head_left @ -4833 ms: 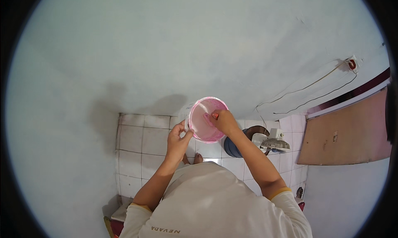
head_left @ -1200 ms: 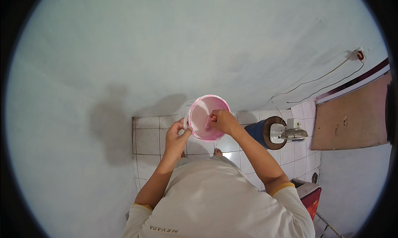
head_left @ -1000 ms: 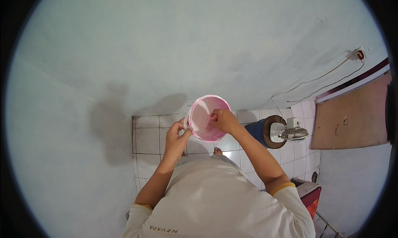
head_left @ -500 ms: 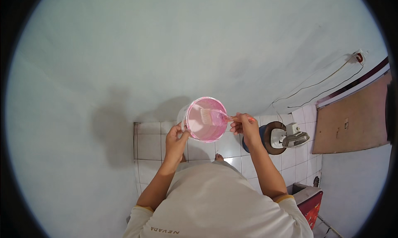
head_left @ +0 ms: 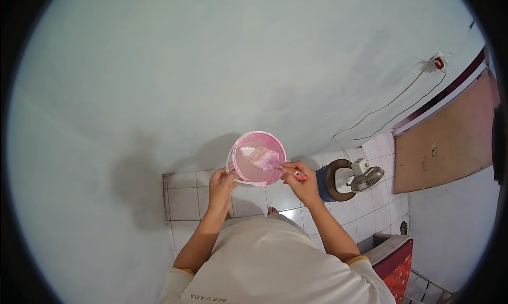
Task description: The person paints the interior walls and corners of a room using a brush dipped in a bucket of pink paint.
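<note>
In front of my body I hold up a white bucket [head_left: 241,172] with a pink-smeared rim and inner wall. Pale, milky pink paint covers its bottom. My left hand [head_left: 222,185] grips the bucket at the left of its rim, with the thumb over the edge. A paintbrush [head_left: 269,160] with a pink-stained head and an orange handle end is in my right hand [head_left: 299,178], its fingers wrapped round the handle. The bristles lie inside the bucket, slanting down toward the paint; whether they touch it I cannot tell.
A pale wall [head_left: 211,65] rises close ahead. To the right, a fan [head_left: 365,178] stands on a blue drum [head_left: 324,185] with a brown top. Cables run from it to a wall socket [head_left: 438,63]. A brown board [head_left: 447,137] and a red-sided piece of furniture [head_left: 398,267] are farther right.
The brush has gone deeper into the bucket, and my right hand has moved left and down toward the rim. The bucket now tilts less to one side, a little lower in view.
</note>
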